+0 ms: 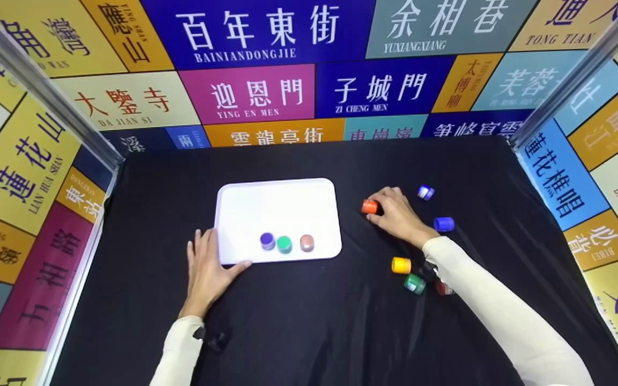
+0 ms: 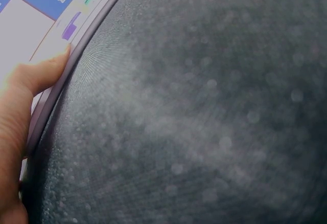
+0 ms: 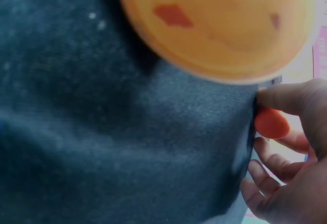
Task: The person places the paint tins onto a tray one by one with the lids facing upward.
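Left hand (image 1: 206, 274): ×1; fingers extended, loosely spread at near-left corner of white tray, thumb on near rim; no jar held.
White tray (image 1: 277, 209): ×1; long axis left–right.
Jars on tray: ×3 near the near edge; purple jar (image 1: 267, 240), green jar (image 1: 284, 244), pink-brown jar (image 1: 307, 243).
Orange jar (image 1: 369, 207): ×1, right of tray, apart from it; long axis roughly left–right; cap end: cannot tell.
Right hand (image 1: 399, 215): ×1; thumb and fingers curled, pinching orange jar.
Loose jars: ×5; yellow jar (image 1: 401, 265), second green jar (image 1: 414, 284), blue-and-white jar (image 1: 425, 192), blue jar (image 1: 443, 224), red-brown jar (image 1: 444, 289) (partly hidden by sleeve (image 1: 502, 311)).
Surface: black, wrinkled tabletop (image 1: 298, 327).
Room: walls (image 1: 250, 94) of coloured place-name panels.
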The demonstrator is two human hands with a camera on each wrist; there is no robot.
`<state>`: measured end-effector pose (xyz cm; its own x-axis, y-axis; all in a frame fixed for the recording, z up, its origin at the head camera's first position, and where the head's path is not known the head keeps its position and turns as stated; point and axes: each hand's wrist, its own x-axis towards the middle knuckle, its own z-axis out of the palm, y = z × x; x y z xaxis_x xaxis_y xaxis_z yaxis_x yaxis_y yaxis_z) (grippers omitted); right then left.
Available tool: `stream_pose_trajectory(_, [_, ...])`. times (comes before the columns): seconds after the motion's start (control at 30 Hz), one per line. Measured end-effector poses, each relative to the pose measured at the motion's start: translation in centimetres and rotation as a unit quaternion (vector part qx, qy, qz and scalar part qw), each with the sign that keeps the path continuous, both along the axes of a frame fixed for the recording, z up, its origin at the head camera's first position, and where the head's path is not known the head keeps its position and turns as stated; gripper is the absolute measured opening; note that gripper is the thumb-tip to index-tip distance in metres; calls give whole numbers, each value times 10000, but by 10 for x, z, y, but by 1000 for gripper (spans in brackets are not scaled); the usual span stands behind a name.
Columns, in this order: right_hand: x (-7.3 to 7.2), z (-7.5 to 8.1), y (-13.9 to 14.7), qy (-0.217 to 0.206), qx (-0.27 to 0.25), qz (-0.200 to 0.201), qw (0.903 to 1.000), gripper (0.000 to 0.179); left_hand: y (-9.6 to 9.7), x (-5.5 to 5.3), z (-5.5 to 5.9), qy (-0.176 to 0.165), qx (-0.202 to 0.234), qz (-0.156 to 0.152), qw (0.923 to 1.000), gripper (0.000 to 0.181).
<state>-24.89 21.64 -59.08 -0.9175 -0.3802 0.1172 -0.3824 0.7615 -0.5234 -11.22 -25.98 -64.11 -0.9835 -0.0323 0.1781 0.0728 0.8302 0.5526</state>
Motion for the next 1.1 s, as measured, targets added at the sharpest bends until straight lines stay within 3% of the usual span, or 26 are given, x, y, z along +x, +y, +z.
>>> stream_pose_trajectory(0.23, [-1,3,-3,-9,172,136,9998,39,0,0,0,-60,1,5,10000,123])
stream_pose_trajectory(0.53, [-1,16,-14,-170,-111,147,9997,35,0,0,0,-56,0,-2,10000,123])
stream_pose_trajectory(0.83, [1,24,-38,-96,-273,265,9992,34,-2,1,1,54,12,-4,10000,121])
stream_pose_trajectory(1.1, [1,21,-61,-29,-440,327,9985,33,0,0,-2,121,34,3,9999,122])
